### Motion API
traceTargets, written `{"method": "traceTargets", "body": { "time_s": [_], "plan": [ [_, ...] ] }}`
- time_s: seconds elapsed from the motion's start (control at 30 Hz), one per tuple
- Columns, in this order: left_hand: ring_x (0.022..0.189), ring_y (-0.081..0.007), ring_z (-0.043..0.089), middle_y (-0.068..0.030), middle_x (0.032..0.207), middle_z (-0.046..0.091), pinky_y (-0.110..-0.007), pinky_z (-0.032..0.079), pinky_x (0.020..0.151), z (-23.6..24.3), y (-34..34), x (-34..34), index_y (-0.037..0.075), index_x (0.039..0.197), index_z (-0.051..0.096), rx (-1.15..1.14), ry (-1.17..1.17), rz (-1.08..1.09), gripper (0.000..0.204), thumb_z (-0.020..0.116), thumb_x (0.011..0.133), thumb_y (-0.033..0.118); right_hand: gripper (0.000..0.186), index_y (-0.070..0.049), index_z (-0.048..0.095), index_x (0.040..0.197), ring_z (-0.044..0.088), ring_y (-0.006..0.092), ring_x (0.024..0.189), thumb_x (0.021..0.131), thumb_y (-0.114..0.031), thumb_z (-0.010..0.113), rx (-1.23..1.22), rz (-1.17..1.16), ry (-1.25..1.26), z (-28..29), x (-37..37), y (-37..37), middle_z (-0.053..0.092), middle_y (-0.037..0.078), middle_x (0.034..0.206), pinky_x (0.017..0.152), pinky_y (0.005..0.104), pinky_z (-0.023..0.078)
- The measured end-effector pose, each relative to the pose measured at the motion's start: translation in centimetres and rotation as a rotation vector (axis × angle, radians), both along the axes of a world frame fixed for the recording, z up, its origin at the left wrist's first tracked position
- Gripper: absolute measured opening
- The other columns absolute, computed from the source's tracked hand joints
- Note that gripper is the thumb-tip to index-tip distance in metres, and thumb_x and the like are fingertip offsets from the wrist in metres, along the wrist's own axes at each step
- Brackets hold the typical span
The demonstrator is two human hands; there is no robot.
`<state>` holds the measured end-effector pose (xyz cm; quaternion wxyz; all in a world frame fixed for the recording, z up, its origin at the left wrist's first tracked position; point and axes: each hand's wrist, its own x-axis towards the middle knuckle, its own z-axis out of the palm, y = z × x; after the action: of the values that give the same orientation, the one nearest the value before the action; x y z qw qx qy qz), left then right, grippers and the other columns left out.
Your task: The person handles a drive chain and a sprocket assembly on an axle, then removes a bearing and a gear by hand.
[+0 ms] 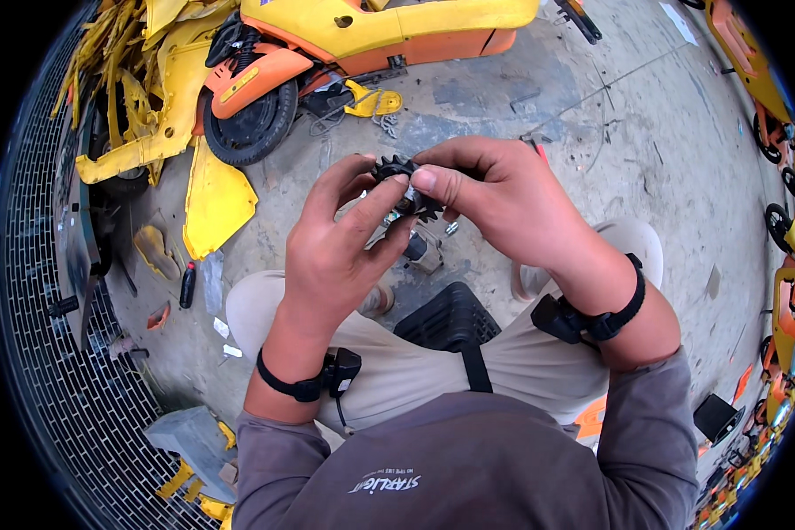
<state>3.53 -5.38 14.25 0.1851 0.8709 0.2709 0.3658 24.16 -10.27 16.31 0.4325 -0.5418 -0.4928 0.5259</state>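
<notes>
A small black toothed sprocket [397, 166] is held up in front of me between both hands. My left hand [331, 243] grips it from the left, with the thumb and fingertips closed on its rim and hub. From the right, my right hand [514, 199] pinches it, thumb tip pressed near the middle. Its centre is partly covered by my fingers, though a bit of metal shows there. Below the sprocket, near my feet, stands a grey and black blocky object [426, 252] whose kind I cannot make out.
A yellow and orange scooter [389, 31] with a black wheel [252, 124] lies ahead. Yellow panels [216, 199] are piled at the left, near a dark bottle [187, 284]. A black crate [450, 314] sits between my legs. More scooters [786, 309] line the right edge.
</notes>
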Motion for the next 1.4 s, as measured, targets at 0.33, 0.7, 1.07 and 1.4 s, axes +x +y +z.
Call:
{"method": "traceTargets", "body": {
  "time_s": [0.33,0.7,1.07,1.4],
  "plan": [
    [0.095,-0.0290,0.070,-0.0199,0.118,0.060,-0.035,0.056,0.081,0.2,-0.1,0.0,0.007,0.115,0.064,-0.024,-0.024,-0.009,0.054,0.081,0.065,-0.003,0.032,0.004,0.072,0.103,0.061,0.0127,0.072,0.094,-0.027,0.070,0.016,-0.015,0.055,-0.5,-0.5,-0.1,0.072,0.010,0.082,0.066,0.0303,0.051],
    [0.098,-0.0296,0.067,-0.0197,0.122,0.052,-0.037,0.059,0.083,-0.3,0.2,-0.1,0.008,0.118,0.061,-0.002,-0.034,-0.044,0.056,0.080,0.066,-0.004,0.034,0.006,0.069,0.110,0.064,0.0122,0.082,0.097,-0.025,0.069,0.034,-0.015,0.064,-0.1,-0.9,-0.4,0.071,0.009,0.090,0.073,0.0288,0.054],
    [0.095,-0.0295,0.067,-0.0189,0.112,0.060,-0.036,0.055,0.080,-0.6,-0.2,0.7,0.008,0.114,0.060,0.047,-0.052,0.019,0.056,0.078,0.063,-0.005,0.031,0.006,0.070,0.109,0.065,0.0128,0.081,0.097,-0.022,0.067,0.036,-0.103,0.022,0.2,-1.6,-0.6,0.072,0.010,0.091,0.073,0.0287,0.054],
    [0.099,-0.0291,0.067,-0.0184,0.123,0.051,-0.036,0.059,0.082,-0.5,0.0,0.3,0.009,0.117,0.060,0.051,-0.030,0.004,0.054,0.081,0.068,-0.002,0.038,0.009,0.066,0.116,0.064,0.0145,0.092,0.095,-0.022,0.070,-0.101,-0.160,0.436,-0.3,-1.9,-0.5,0.070,0.011,0.101,0.081,0.0282,0.052]
  ]
}}
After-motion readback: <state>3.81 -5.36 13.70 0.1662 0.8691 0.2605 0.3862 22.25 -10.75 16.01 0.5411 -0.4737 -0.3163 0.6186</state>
